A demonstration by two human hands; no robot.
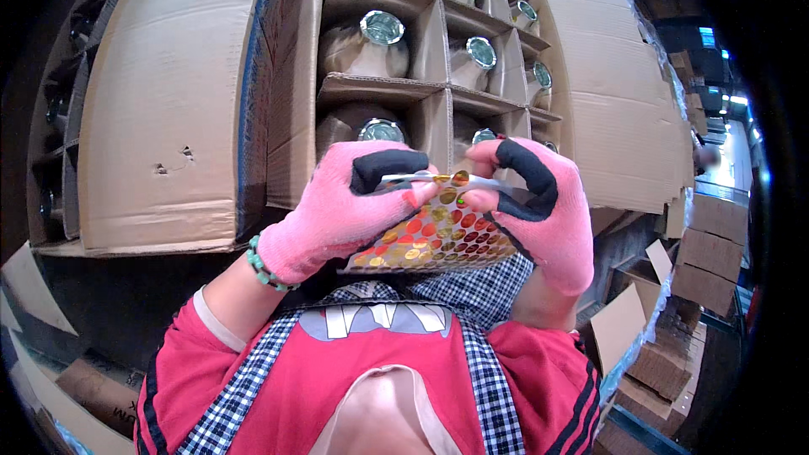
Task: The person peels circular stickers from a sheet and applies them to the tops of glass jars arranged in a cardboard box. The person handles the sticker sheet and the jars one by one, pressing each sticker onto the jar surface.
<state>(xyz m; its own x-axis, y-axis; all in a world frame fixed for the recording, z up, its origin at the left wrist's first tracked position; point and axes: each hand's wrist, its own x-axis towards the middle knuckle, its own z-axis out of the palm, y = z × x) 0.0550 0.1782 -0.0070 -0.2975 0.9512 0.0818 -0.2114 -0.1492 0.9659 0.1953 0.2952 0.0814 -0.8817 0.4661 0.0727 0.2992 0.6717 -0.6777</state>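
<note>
Head view: knit-gloved left hand (350, 202) pinches curled, shiny, round-dotted sheet (438, 240); knit-gloved right hand (546, 215) touches it, can't tell grip.

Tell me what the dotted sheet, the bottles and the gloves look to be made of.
Dotted sheet: likely thin plastic or coated paper; its gold and red dots shine like foil.
Bottles: probably clear glass, smooth and glossy; light glints on their rims.
Gloves: apparently knitted fabric, from the soft, matte pink surface; dark finger parts could be rubber.
</note>
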